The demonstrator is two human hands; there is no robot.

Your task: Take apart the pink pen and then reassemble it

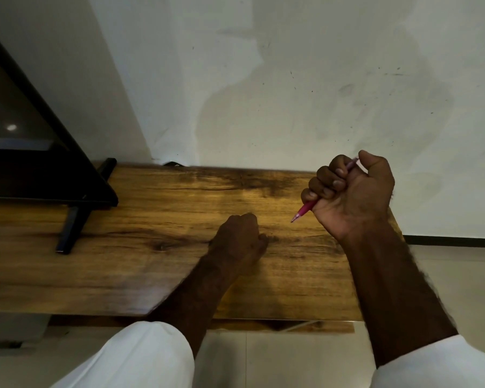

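- One pen (305, 210), pink and apparently whole. Its tip points down and left out of the fist, and its rear end shows at the top between forefinger and thumb. No loose parts are seen anywhere.
- Location: in the air above the right end of the table (151, 219), clear of the wood.
- Right hand (353, 191): clenched round the barrel, all fingers wrapped, thumb up beside the rear end. This is a fist hold, not a fingertip one.
- Left hand (240, 239): resting on the table near its middle, well apart from the pen, fingers curled into a fist. Nothing shows in it, though the palm side is hidden.
- Step in hand, by judgement: disassembly not yet begun; the pen is merely in hand.
- Next move calls for bringing the left hand to the tip end and shifting the right hand's hold to the fingertips. The two ends are then worked against each other. Whether the barrel unscrews or pulls apart cannot be told.
- Surroundings: black stand (76, 219) at the table's left end, a marked white wall (291, 79) behind, and white sleeves (140, 357) on both arms.
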